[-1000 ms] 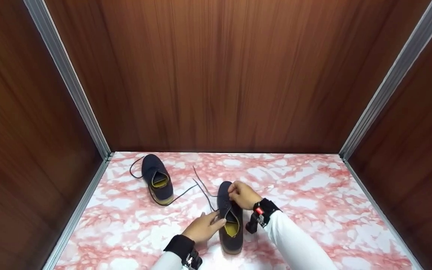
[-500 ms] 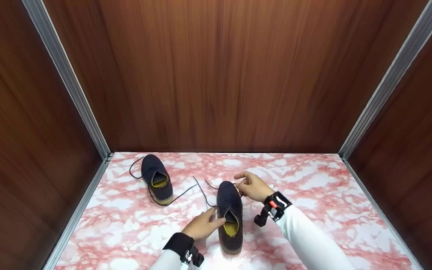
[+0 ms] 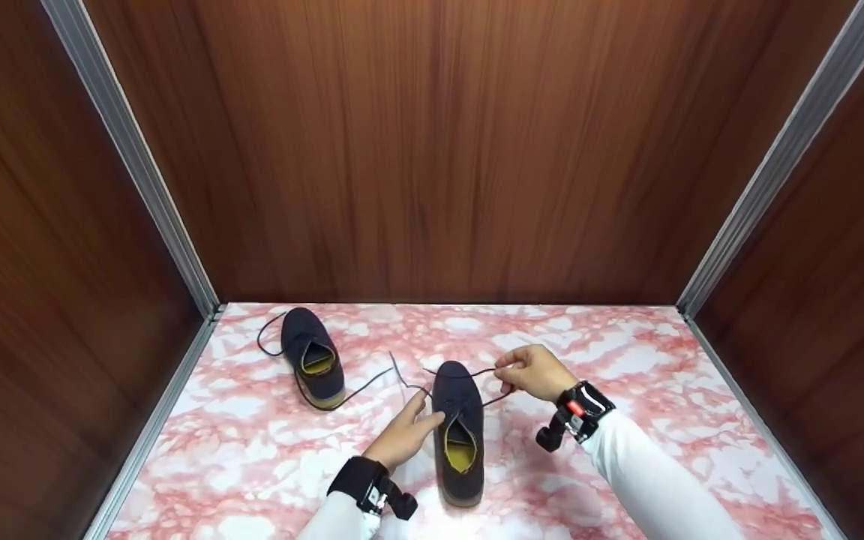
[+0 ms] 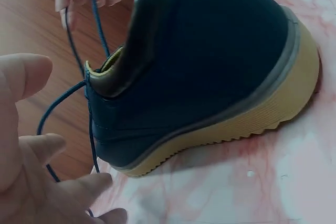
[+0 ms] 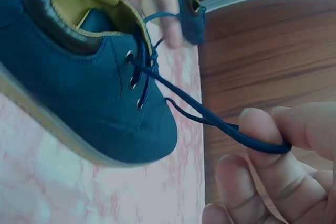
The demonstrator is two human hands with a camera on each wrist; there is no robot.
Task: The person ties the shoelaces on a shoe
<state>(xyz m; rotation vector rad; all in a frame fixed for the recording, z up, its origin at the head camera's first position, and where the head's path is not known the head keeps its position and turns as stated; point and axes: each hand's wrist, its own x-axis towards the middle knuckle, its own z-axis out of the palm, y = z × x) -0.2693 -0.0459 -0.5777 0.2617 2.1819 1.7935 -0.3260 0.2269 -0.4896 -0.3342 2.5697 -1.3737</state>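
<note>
A dark navy shoe with a yellow lining stands on the table, toe pointing away from me. At its right, my right hand pinches one shoelace between thumb and index finger. That lace runs from the top eyelet out to the fingers and doubles back in a loop toward the toe. My left hand is at the shoe's left side with fingers spread, thumb near the collar. In the left wrist view, the other lace end droops past the left fingertips.
A second navy shoe stands at the back left, its loose lace trailing right across the table. The pink-and-white marbled table meets brown wood-grain panels at the back and sides, with metal strips at the corners.
My right hand has moved from over the shoe's toe out to the right, drawing the lace with it. The left hand has shifted slightly forward along the shoe's side.
</note>
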